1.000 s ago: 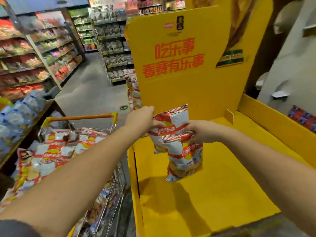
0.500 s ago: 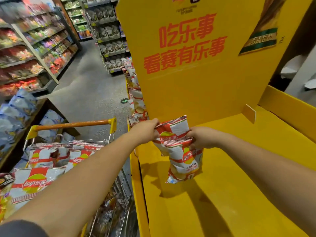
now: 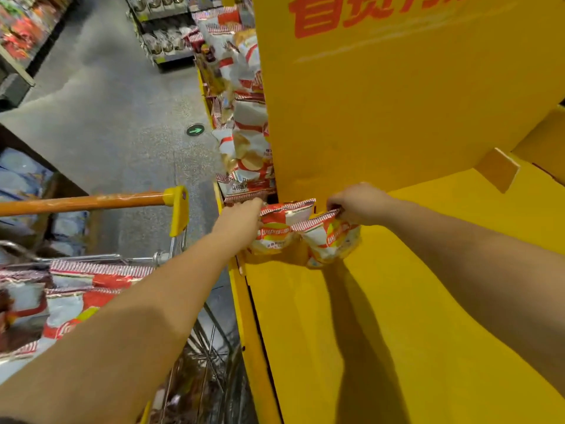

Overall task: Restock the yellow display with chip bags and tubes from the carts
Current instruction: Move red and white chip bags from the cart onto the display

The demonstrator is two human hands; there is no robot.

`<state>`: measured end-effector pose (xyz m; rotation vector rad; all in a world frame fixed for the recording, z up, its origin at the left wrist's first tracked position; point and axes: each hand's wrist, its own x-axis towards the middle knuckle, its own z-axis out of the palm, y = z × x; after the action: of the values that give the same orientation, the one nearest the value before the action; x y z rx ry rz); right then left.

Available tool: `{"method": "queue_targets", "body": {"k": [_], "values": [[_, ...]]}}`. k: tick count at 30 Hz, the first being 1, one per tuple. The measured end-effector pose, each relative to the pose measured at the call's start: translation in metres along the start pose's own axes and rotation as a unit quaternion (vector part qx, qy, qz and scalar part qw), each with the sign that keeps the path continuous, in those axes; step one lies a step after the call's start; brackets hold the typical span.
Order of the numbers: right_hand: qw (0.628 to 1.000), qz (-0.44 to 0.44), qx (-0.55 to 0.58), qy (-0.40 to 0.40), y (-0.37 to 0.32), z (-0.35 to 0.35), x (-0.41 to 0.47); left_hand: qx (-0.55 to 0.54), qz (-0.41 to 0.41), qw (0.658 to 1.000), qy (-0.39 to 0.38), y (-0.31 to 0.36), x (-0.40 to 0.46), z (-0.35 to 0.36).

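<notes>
Two red-and-white chip bags sit side by side at the back left corner of the yellow display (image 3: 428, 316), against its tall back panel (image 3: 382, 102). The left hand (image 3: 241, 218) grips the top edge of the left chip bag (image 3: 279, 231); the right hand (image 3: 356, 205) pinches the crimped top of the right chip bag (image 3: 331, 240). Left of the display's side wall stands a cart (image 3: 175, 209) with an orange handle, loaded with more chip bags (image 3: 76, 289). Beyond the back panel, further bags (image 3: 244, 117) are stacked along the aisle floor (image 3: 107, 102).
</notes>
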<state>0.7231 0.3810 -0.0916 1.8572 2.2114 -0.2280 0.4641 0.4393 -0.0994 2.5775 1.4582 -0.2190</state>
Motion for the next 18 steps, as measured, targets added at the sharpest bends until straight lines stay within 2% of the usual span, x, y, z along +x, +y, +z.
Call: {"method": "queue_targets", "body": {"k": [3,10,15,18], "values": [[0.999,-0.015,-0.022,0.028,-0.001,-0.001,0.028,0.006,-0.038,0.999,0.007,-0.018,0.008,0.014],[0.990,0.027,0.031,0.132,0.000,0.005,0.061,-0.001,-0.125,0.992,0.023,-0.027,0.028,0.020],[0.978,0.108,-0.002,0.179,-0.012,0.026,0.067,0.032,-0.154,0.986,0.047,-0.021,0.028,0.017],[0.961,0.165,-0.012,0.220,-0.018,0.037,0.062,0.016,-0.158,0.985,0.071,-0.020,0.026,0.018]]}}
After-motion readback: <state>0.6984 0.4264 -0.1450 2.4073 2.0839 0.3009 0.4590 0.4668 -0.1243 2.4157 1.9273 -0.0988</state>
